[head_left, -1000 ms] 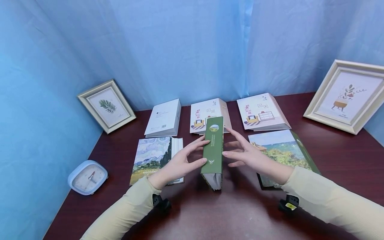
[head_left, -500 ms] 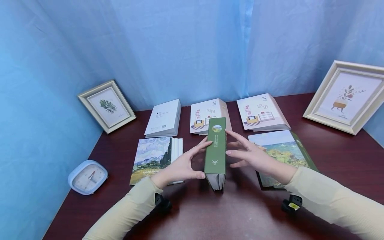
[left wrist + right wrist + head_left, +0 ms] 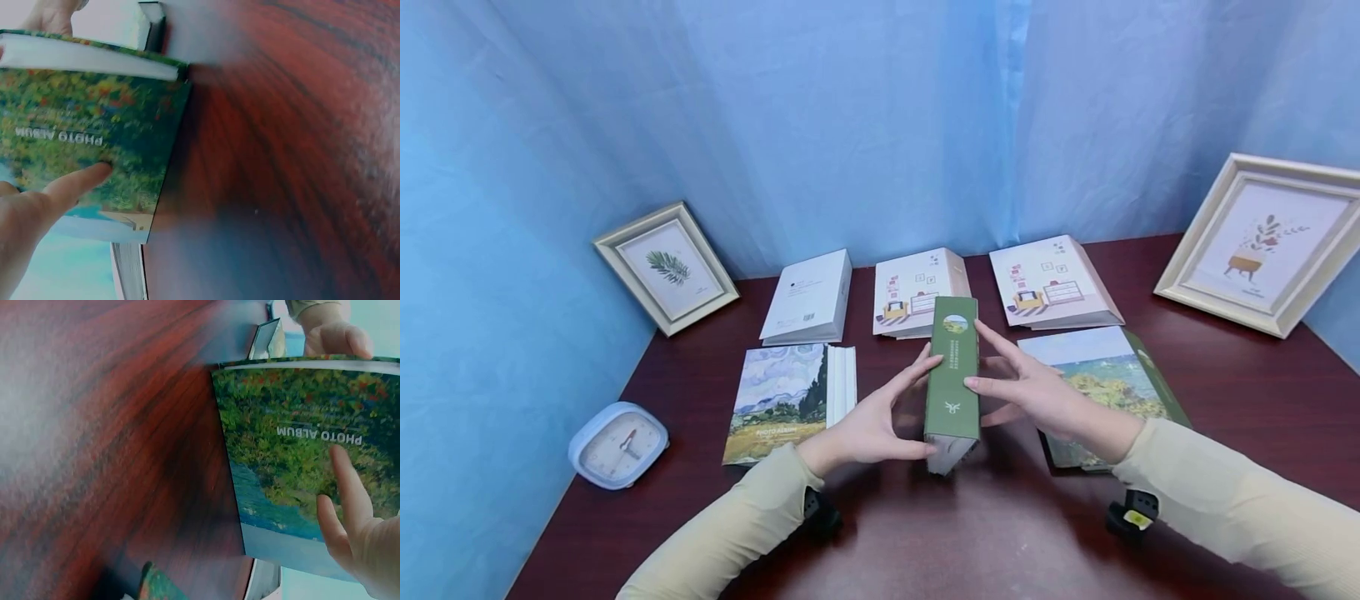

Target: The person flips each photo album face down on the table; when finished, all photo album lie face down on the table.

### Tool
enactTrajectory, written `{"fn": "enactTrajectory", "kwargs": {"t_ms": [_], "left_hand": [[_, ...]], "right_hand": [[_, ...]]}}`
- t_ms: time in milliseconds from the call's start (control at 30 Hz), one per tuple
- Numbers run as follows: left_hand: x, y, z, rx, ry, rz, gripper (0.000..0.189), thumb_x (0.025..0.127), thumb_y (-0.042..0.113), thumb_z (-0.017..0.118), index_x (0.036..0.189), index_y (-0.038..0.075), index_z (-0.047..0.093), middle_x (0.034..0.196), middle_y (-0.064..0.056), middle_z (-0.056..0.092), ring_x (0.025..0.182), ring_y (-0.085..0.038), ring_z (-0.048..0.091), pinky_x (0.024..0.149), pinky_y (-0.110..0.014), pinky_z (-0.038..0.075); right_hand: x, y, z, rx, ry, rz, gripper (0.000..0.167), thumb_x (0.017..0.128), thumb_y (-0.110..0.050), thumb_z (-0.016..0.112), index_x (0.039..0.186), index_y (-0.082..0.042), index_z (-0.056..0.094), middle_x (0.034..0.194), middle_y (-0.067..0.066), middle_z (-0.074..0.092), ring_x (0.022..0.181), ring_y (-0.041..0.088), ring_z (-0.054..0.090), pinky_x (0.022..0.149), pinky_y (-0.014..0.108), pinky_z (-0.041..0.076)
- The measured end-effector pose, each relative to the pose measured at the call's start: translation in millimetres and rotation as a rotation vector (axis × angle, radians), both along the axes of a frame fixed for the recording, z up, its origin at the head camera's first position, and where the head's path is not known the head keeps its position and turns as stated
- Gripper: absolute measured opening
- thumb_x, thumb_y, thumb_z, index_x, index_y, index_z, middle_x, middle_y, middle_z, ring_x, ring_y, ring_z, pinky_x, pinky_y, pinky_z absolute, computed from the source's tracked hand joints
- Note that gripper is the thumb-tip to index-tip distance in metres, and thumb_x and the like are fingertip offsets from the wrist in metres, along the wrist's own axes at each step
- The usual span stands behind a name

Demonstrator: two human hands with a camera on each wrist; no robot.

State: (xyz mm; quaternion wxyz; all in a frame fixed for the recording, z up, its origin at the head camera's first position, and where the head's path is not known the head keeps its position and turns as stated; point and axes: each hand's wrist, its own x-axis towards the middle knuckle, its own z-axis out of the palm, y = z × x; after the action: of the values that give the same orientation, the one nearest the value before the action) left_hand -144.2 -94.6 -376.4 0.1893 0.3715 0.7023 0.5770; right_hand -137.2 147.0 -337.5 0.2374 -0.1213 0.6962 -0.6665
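A thick green-spined photo album stands on the dark wooden table, spine upward, between both hands. My left hand lies along its left side, fingers near the spine's edge and thumb stretched toward the near lower corner. On the right side, my right hand has spread fingers, with fingertips right at the spine's edge. A garden-scene cover reading "PHOTO ALBUM" fills much of the left wrist view, a straight digit against it. The right wrist view shows the opposite cover, with straight fingers at it.
Two painted albums lie flat, one at left and one at right. Behind are a white album and two illustrated ones. A blue clock and two picture frames flank them.
The green-spined album has shifted a little to the right, with my left hand following it. My left thumb has come down from the spine to the album's near lower corner.
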Motion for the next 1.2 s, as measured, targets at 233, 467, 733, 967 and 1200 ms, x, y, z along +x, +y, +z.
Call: {"fn": "enactTrajectory", "kwargs": {"t_ms": [233,467,733,967,1200], "left_hand": [[0.2,-0.2,2.1,-0.021,0.079,0.039,0.087,0.078,-0.005,0.071,0.150,0.013,0.026,0.160,0.005,0.005,0.142,-0.018,0.026,0.110,-0.031,0.034],[1.1,-3.8,10.0,-0.141,0.172,0.088,0.081,0.081,0.008,0.073,0.149,0.018,0.031,0.159,0.002,0.010,0.144,-0.016,0.020,0.110,-0.040,0.035],[2.2,-4.2,19.7,-0.235,0.277,0.132,0.078,0.082,0.015,0.074,0.148,0.018,0.034,0.159,-0.005,0.010,0.139,-0.020,0.031,0.102,-0.035,0.044],[4.2,-2.0,25.9,-0.430,0.402,0.162,0.074,0.083,0.029,0.073,0.147,0.022,0.037,0.156,-0.011,0.017,0.140,-0.026,0.028,0.109,-0.041,0.036],[3.3,2.5,25.9,-0.560,0.380,0.136,0.073,0.085,0.036,0.070,0.148,0.026,0.035,0.157,-0.008,0.013,0.140,-0.031,0.028,0.111,-0.044,0.033]], "right_hand": [[0.6,-2.6,-1.1,-0.049,-0.037,0.007,0.083,0.098,-0.014,0.050,0.152,-0.024,-0.012,0.152,0.033,0.011,0.118,0.038,0.052,0.086,0.054,0.051],[-1.0,-6.7,-2.2,-0.155,-0.059,0.029,0.082,0.098,-0.005,0.044,0.151,-0.022,-0.016,0.149,0.036,0.015,0.112,0.029,0.059,0.091,0.056,0.048],[-7.5,-8.7,-5.0,-0.283,-0.082,0.055,0.082,0.098,0.000,0.042,0.151,-0.022,-0.016,0.152,0.035,0.008,0.100,0.015,0.064,0.084,0.040,0.054],[-10.1,-9.1,-15.2,-0.340,-0.159,0.057,0.081,0.097,0.005,0.037,0.150,-0.022,-0.018,0.152,0.034,0.004,0.099,0.014,0.064,0.082,0.034,0.055],[-13.9,-6.2,-25.0,-0.337,-0.199,0.057,0.081,0.096,0.008,0.034,0.150,-0.020,-0.021,0.152,0.034,0.001,0.098,0.013,0.063,0.082,0.034,0.055]]}}
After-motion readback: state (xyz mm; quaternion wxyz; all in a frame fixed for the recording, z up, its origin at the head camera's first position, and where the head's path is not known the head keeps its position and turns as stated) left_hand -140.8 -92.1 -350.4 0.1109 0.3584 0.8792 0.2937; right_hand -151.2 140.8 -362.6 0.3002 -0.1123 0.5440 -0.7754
